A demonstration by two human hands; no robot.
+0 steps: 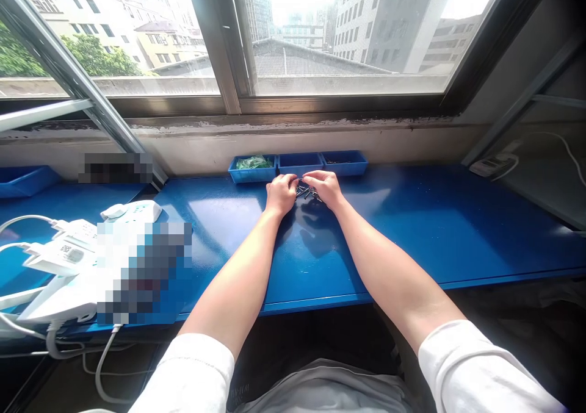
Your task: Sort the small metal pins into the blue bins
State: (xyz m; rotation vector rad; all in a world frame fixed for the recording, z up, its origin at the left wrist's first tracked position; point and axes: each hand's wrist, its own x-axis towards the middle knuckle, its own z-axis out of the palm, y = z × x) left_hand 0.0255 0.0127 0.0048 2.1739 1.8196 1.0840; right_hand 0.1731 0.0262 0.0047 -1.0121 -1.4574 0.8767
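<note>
My left hand (282,193) and my right hand (324,187) are close together over the blue table (311,272), just in front of three blue bins. Fingers of both hands are pinched around a small thin item between them, too small to make out. Beneath and between the fingertips lies a little pile of dark metal pieces (306,192), which look like screws. The left bin (253,175) holds green-tinted plastic bags, the middle bin (300,169) is partly hidden by my hands, and the right bin (350,168) has small dark pieces in it.
White power strips (75,285) with plugs and cables occupy the table's left side, beside a blurred-out object. Another blue tray (27,181) stands at the far left. Behind the table are a window and metal shelf frames; a white device (488,165) sits at the back right.
</note>
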